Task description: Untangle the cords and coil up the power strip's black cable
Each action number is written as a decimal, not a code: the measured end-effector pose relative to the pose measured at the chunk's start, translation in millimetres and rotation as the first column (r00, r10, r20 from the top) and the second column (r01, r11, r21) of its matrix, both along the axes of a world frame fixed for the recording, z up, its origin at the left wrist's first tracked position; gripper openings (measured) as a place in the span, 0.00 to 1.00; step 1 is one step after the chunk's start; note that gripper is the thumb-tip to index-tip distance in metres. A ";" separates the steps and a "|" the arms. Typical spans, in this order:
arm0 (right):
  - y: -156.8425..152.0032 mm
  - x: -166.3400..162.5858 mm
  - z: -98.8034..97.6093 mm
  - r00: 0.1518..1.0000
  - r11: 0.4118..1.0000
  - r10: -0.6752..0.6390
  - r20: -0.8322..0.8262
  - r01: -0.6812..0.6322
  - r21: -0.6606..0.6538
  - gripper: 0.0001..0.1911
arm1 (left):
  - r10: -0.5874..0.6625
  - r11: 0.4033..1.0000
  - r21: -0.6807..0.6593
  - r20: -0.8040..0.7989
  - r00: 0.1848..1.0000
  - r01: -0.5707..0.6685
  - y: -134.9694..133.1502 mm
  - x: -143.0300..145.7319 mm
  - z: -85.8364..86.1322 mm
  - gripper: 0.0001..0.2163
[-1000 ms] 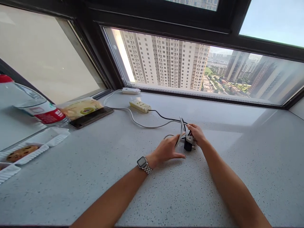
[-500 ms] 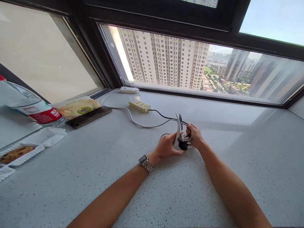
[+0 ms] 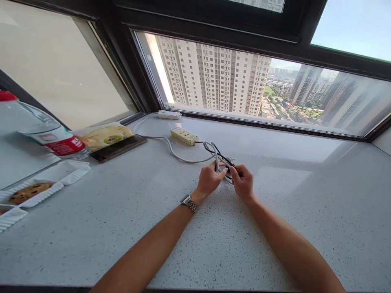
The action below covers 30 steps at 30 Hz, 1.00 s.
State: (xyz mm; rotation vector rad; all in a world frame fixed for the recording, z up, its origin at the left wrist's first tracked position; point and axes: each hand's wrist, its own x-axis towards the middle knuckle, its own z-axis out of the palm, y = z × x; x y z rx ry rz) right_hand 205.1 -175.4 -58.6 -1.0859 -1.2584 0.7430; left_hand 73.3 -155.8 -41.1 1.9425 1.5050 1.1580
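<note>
My left hand (image 3: 209, 179) is closed around looped cords, a white cable (image 3: 217, 159) and a black cable (image 3: 224, 156). Close beside it, my right hand (image 3: 243, 180) pinches the same bundle from the right, near a plug whose prongs (image 3: 231, 159) point away from me. The fingers partly hide the plugs and the crossing of the cords. Beyond the hands lies a cream power strip (image 3: 184, 136), and the black cable runs from its right end to the bundle. The white cable trails left across the counter toward a white power strip (image 3: 169, 115) by the window.
On the left stand a bottle with a red label (image 3: 62, 140), a packet of tissues (image 3: 105, 135), a dark phone (image 3: 119, 148) and a plastic tray (image 3: 71, 173) with cookies (image 3: 29, 193). A dark window frame (image 3: 275, 127) borders the speckled counter (image 3: 171, 252).
Both hands have shifted slightly left and away from me with the cords. The right hand has turned, its thumb now on the bundle. The prongs that pointed right now point away.
</note>
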 end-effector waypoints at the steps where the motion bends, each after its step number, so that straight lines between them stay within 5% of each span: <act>1: -1.3 -0.3 0.0 1.000 1.000 0.016 0.022 -0.016 -0.003 0.19 | -0.022 1.000 -0.003 0.013 1.000 0.022 0.3 -1.4 0.7 0.17; 6: -1.1 8.3 2.4 0.985 0.994 0.106 0.133 -0.106 -0.009 0.17 | -0.012 1.000 -0.001 0.199 0.980 0.012 1.3 -8.8 3.1 0.10; 12: -1.0 15.7 8.5 0.920 0.960 0.274 0.281 -0.280 -0.018 0.14 | 0.008 0.995 0.085 0.400 0.917 -0.045 -1.8 -23.8 8.2 0.14; 16: -1.9 15.5 13.1 0.893 0.924 0.383 0.235 -0.371 -0.095 0.16 | -0.171 0.964 0.220 0.095 0.981 0.147 -9.6 -26.3 12.5 0.16; 20: 4.3 22.8 19.5 0.879 0.871 0.442 -0.181 -0.469 -0.148 0.28 | -0.336 0.916 0.182 -0.142 0.931 0.359 -13.4 -19.2 10.7 0.17; 25: 17.3 42.8 36.9 0.840 0.872 0.332 -0.429 -0.447 -0.200 0.39 | -0.504 0.798 0.122 -0.402 0.764 0.590 -18.8 -1.1 2.8 0.19; 30: 24.3 67.8 53.9 0.788 0.839 0.311 -0.531 -0.490 -0.236 0.37 | -0.460 0.742 0.055 -0.684 0.567 0.669 -24.8 11.0 -3.0 0.24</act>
